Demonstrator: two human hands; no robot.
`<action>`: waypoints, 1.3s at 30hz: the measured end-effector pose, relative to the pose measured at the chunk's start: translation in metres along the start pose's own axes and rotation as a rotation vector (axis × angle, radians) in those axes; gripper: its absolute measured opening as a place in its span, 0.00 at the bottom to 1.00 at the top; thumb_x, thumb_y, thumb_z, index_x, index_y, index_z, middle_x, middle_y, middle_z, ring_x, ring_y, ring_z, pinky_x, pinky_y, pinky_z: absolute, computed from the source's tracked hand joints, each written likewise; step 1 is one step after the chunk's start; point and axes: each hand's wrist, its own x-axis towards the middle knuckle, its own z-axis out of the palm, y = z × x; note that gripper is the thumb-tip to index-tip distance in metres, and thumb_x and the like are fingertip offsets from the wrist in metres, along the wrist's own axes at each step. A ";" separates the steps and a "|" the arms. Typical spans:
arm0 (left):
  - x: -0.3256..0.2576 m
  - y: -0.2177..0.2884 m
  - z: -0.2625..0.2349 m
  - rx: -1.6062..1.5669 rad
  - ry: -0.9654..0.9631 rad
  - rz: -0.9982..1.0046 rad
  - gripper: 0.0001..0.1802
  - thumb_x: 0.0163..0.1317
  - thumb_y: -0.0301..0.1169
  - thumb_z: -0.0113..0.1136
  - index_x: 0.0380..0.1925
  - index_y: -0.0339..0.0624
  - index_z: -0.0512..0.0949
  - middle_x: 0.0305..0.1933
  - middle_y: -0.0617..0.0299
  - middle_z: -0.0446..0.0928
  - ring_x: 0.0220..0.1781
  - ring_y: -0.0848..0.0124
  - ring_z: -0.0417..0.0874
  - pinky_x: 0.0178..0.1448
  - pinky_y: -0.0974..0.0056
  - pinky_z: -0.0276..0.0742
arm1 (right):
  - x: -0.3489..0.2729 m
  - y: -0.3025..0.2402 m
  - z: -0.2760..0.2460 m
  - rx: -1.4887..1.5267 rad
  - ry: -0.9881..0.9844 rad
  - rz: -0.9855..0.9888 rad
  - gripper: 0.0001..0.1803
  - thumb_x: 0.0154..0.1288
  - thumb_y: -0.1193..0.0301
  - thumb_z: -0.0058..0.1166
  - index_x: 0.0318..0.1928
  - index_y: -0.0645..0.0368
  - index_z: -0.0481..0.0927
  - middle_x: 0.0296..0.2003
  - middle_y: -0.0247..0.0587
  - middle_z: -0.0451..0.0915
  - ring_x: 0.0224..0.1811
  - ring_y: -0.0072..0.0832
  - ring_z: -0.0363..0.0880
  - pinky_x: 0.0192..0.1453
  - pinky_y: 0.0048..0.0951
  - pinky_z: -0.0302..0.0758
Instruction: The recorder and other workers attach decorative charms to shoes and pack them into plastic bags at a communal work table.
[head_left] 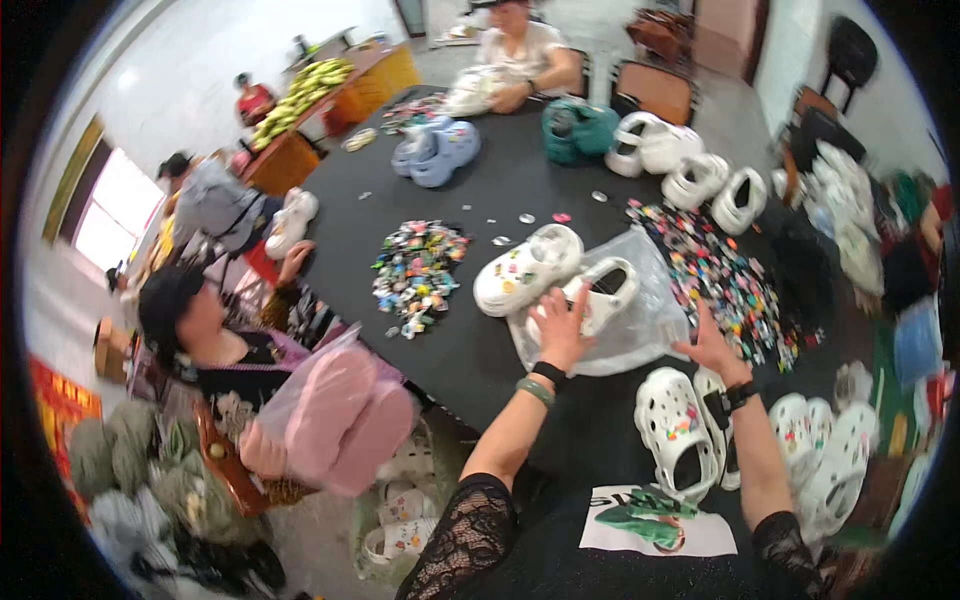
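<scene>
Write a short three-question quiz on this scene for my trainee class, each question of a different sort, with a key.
1. Multiple choice: What colour is the clog at the fingers of the person's left hand?
A) teal
B) white
C) light blue

2. True or false: The person's right hand is holding a pink slipper.

3. Fill the gap: As pictured, the teal shoes stand to the ____ of the light-blue clogs.

Key:
1. B
2. False; it is at the edge of the clear plastic bag.
3. right
</scene>
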 end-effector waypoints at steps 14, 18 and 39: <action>0.027 -0.036 -0.034 -0.166 -0.080 -0.111 0.69 0.26 0.49 0.75 0.69 0.55 0.42 0.59 0.47 0.58 0.58 0.49 0.62 0.57 0.38 0.56 | -0.128 -0.106 -0.102 0.438 -0.059 0.245 0.08 0.50 0.73 0.54 0.31 0.63 0.75 0.29 0.32 0.72 0.31 0.18 0.68 0.33 0.21 0.64; 0.013 -0.027 -0.020 -0.188 -0.097 0.104 0.62 0.31 0.45 0.72 0.68 0.55 0.47 0.54 0.48 0.62 0.56 0.52 0.64 0.56 0.44 0.58 | -0.220 -0.106 -0.158 0.209 0.449 -0.172 0.15 0.52 0.68 0.55 0.41 0.60 0.73 0.41 0.44 0.72 0.44 0.35 0.69 0.49 0.36 0.65; -0.135 0.036 -0.045 -2.106 -0.940 -0.444 0.43 0.62 0.62 0.41 0.67 0.43 0.48 0.57 0.50 0.71 0.51 0.61 0.77 0.54 0.59 0.72 | -0.248 -0.099 -0.103 0.531 0.086 0.418 0.20 0.49 0.73 0.58 0.44 0.66 0.74 0.32 0.33 0.77 0.33 0.17 0.72 0.38 0.22 0.71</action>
